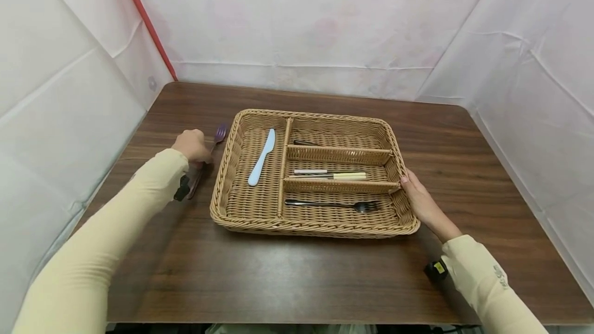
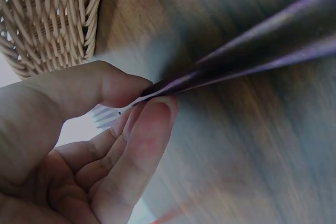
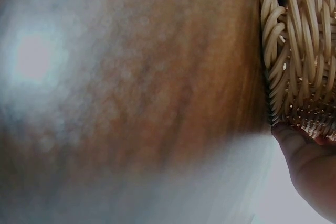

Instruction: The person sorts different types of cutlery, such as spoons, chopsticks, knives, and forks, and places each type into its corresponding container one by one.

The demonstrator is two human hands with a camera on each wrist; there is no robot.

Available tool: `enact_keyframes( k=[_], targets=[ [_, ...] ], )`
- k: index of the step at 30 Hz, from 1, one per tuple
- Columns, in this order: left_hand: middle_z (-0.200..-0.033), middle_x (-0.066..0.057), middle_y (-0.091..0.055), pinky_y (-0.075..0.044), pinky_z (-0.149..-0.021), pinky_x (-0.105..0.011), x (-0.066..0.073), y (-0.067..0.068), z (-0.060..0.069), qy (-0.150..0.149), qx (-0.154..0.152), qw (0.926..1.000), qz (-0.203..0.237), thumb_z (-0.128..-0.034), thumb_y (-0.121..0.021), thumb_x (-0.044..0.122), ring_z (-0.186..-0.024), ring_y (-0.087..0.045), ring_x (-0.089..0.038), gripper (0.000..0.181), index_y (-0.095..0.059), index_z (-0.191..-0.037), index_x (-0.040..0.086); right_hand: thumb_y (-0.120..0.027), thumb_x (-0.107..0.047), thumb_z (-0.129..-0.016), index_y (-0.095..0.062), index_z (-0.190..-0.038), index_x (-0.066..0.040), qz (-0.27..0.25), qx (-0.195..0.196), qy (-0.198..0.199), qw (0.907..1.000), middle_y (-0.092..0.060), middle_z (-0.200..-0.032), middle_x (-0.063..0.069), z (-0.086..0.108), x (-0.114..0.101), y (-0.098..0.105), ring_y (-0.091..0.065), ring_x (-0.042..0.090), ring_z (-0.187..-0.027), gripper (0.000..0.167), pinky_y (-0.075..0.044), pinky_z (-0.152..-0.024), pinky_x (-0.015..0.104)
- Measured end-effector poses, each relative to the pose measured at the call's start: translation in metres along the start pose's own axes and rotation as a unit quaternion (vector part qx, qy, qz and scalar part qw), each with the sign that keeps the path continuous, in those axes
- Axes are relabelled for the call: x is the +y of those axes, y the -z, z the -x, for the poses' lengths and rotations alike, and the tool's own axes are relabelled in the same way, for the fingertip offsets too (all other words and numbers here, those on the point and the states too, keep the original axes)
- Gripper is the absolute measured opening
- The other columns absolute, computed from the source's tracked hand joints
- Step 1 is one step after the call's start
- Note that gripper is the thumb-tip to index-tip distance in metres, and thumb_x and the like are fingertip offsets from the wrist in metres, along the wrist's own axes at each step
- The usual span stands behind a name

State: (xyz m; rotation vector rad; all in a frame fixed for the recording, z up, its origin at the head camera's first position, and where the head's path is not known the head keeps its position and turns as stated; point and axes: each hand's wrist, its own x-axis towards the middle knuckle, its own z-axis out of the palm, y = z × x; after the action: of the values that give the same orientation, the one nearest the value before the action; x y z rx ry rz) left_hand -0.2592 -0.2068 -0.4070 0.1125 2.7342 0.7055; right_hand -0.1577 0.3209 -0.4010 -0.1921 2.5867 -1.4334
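Observation:
My left hand (image 1: 192,146) is just left of the wicker cutlery tray (image 1: 260,227). Between thumb and fingertips it pinches a purple fork (image 2: 210,74), whose tines (image 1: 220,132) point toward the back of the table. The handle slants forward past the wrist. My right hand (image 1: 419,200) holds the tray's right rim, and the fingers on the outer side are partly hidden. In the tray's left compartment lies a light blue knife (image 1: 262,159). The front right compartment holds dark forks or similar cutlery (image 1: 341,205), overlapping at the tines.
Chopsticks (image 1: 348,175) with white and pale yellow ends lie in the tray's middle right compartment. A dark utensil (image 1: 303,143) shows in the back right compartment, partly behind the divider. The brown wooden table (image 1: 223,282) is bordered by white sheeting (image 1: 306,24) at back and sides.

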Motion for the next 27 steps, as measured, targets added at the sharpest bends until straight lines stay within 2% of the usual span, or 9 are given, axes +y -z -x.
enact_keyframes(
  k=[11, 15, 19, 22, 24, 27],
  targets=[
    [-0.045, -0.005, -0.056, -0.044, -0.045, -0.031, 0.007, 0.019, 0.013, -0.025, 0.036, 0.9985, -0.032, -0.0731, -0.068, 0.008, -0.043, -0.056, -0.019, 0.031, -0.050, -0.049, 0.008, -0.022, -0.023, -0.106, -0.005, -0.148, 0.008, -0.006, 0.004, 0.001, 1.0000, -0.011, -0.150, 0.033, 0.001, -0.003, 0.000, -0.013, 0.044, -0.137, 0.055, -0.011, -0.109, 0.057],
    [-0.045, -0.003, -0.051, -0.042, -0.045, -0.033, 0.012, 0.025, 0.016, -0.029, 0.056, 0.9969, -0.045, -0.0711, -0.074, 0.011, -0.044, -0.050, -0.019, 0.034, -0.048, -0.050, 0.010, -0.023, -0.023, -0.106, -0.005, -0.148, 0.009, -0.002, 0.006, 0.001, 1.0000, -0.011, -0.150, 0.033, 0.000, -0.004, 0.000, -0.012, 0.044, -0.137, 0.055, -0.010, -0.109, 0.057],
    [-0.046, -0.002, -0.046, -0.041, -0.047, -0.035, 0.020, 0.033, 0.021, -0.039, 0.073, 0.9948, -0.060, -0.0696, -0.076, 0.015, -0.048, -0.047, -0.022, 0.036, -0.047, -0.050, 0.010, -0.022, -0.023, -0.106, -0.005, -0.148, 0.008, -0.002, 0.004, 0.000, 1.0000, -0.011, -0.150, 0.034, 0.001, -0.003, 0.000, -0.013, 0.045, -0.137, 0.055, -0.011, -0.108, 0.058],
    [-0.046, 0.000, -0.044, -0.040, -0.046, -0.036, 0.027, 0.041, 0.024, -0.052, 0.088, 0.9925, -0.068, -0.0698, -0.072, 0.013, -0.047, -0.044, -0.021, 0.035, -0.045, -0.048, 0.010, -0.022, -0.023, -0.106, -0.005, -0.148, 0.008, -0.004, 0.004, 0.001, 1.0000, -0.012, -0.150, 0.034, 0.001, -0.003, -0.001, -0.015, 0.045, -0.136, 0.055, -0.013, -0.108, 0.058],
    [-0.047, 0.001, -0.045, -0.040, -0.046, -0.035, 0.033, 0.046, 0.026, -0.067, 0.100, 0.9903, -0.071, -0.0700, -0.072, 0.012, -0.048, -0.043, -0.019, 0.032, -0.048, -0.049, 0.010, -0.021, -0.023, -0.106, -0.005, -0.148, 0.008, -0.005, 0.002, 0.002, 1.0000, -0.012, -0.149, 0.035, 0.001, -0.003, -0.001, -0.016, 0.046, -0.135, 0.055, -0.014, -0.107, 0.059],
    [-0.046, 0.003, -0.038, -0.035, -0.044, -0.033, 0.045, 0.052, 0.027, -0.091, 0.116, 0.9865, -0.071, -0.0690, -0.069, 0.008, -0.046, -0.034, -0.015, 0.032, -0.045, -0.048, 0.011, -0.021, -0.023, -0.106, -0.004, -0.148, 0.007, -0.002, 0.002, 0.001, 1.0000, -0.012, -0.149, 0.035, 0.002, -0.003, -0.001, -0.015, 0.046, -0.136, 0.055, -0.013, -0.108, 0.059]
  ],
)
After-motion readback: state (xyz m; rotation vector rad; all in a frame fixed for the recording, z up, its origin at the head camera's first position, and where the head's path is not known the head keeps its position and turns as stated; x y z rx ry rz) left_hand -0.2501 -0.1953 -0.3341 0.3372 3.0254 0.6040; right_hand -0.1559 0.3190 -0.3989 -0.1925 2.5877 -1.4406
